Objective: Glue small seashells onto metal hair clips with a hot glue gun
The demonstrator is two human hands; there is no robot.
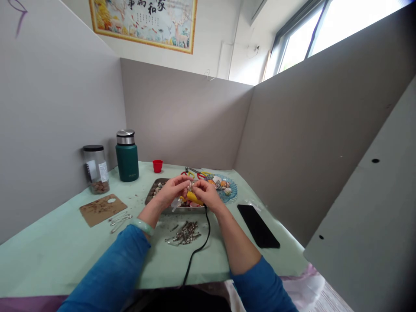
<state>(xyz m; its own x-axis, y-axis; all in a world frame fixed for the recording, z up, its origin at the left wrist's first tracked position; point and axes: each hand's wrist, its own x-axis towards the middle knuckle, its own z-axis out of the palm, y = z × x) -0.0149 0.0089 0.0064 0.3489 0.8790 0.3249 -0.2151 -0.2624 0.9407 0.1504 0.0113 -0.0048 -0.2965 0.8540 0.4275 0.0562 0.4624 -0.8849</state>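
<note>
My left hand (178,189) and my right hand (204,193) meet over a metal tray (182,210), fingertips pinched close together. Between them is a small pale piece, too small to name. Just below the fingers lies a yellow glue gun (192,198) with a black cord running down toward me; its clear-white end points left. The tray holds small mixed pieces, partly hidden by my hands. In front of it sits a loose pile of small metal clips (186,234). A blue glass plate (234,190) with shell-like and orange pieces stands beyond my right hand.
Pliers (201,174) with coloured handles lie at the back. A red cup (157,166), a green flask (127,160) and a jar (96,171) stand left. Cardboard (102,210) and large safety pins (119,221) lie near them, a black phone (258,226) right. Grey panels enclose the table.
</note>
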